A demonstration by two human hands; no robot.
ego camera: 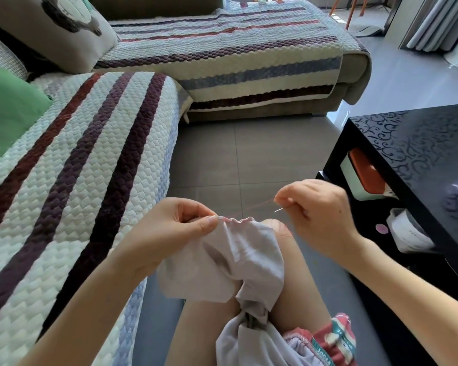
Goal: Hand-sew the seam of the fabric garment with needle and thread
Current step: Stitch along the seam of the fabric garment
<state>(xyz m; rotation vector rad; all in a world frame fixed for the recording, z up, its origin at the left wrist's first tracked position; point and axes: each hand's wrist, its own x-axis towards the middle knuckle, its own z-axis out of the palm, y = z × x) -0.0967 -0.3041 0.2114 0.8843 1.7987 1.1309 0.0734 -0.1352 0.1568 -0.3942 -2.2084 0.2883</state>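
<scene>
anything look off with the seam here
The seam edge of the pale fabric is puckered into small gathers beside the left hand, where the pink thread runs to the needle in the right hand. Nothing else stands out.

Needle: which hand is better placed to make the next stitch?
Right, probably. The right hand pinches the needle, and its thread runs to the gathered seam. The left hand is occupied, pinching the fabric garment beside that seam.

Illegible lettering on shorts band (328, 348)
</scene>
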